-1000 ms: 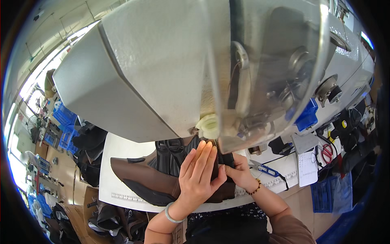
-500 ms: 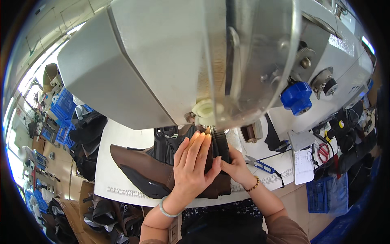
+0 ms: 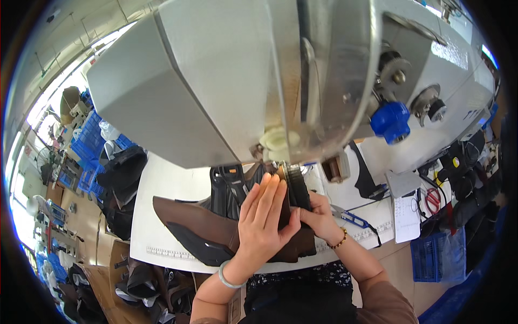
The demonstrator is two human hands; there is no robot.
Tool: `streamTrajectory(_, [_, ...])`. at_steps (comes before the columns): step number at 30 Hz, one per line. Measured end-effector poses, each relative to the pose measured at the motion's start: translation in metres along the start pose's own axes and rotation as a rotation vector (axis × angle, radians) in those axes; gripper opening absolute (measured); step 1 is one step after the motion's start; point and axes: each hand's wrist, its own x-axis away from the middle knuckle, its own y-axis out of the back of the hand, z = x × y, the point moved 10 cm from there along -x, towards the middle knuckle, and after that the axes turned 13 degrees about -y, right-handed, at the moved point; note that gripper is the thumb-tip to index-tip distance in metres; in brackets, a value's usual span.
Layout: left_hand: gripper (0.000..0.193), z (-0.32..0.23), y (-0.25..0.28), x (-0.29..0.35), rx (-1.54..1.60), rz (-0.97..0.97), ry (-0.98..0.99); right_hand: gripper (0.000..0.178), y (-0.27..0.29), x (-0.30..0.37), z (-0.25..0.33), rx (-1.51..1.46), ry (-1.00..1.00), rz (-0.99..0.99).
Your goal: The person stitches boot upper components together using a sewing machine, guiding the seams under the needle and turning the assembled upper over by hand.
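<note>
A brown leather boot upper (image 3: 208, 222) with black panels and a black buckle strap lies on the white sewing table (image 3: 141, 232), under the head of a large grey sewing machine (image 3: 216, 65). My left hand (image 3: 261, 221) rests flat on the leather, fingers stretched together toward the needle area. To its right, my right hand (image 3: 321, 218) grips the upper's edge beside a dark ribbed band (image 3: 298, 186); its fingertips are partly hidden. The needle itself is hidden by the machine head and my fingers.
Blue-handled thread snips (image 3: 350, 218), a notepad (image 3: 406, 218) and red-handled scissors (image 3: 433, 200) lie at right. A blue crate (image 3: 425, 259) stands below them. Dark boot pieces (image 3: 125, 178) are heaped at left, above a cardboard box (image 3: 120, 281) holding more pieces.
The whole view has shifted slightly, with everything sitting a little further right. Against the table, my hands and the boot upper have hardly moved; both hands keep their hold and pose.
</note>
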Motion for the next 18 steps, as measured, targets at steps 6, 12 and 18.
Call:
streamTrajectory(6, [0.044,0.002,-0.002,0.001,0.006,0.010,0.004,0.024,0.001,0.001,-0.002,-0.012,0.019,0.000])
streamTrajectory(12, [0.043,0.004,-0.003,-0.003,-0.018,0.001,-0.007,0.018,0.003,-0.003,-0.002,-0.035,-0.033,-0.051])
streamTrajectory(18, [0.045,0.010,-0.003,-0.005,0.014,-0.031,0.005,0.022,0.005,-0.003,-0.002,0.024,-0.038,-0.074])
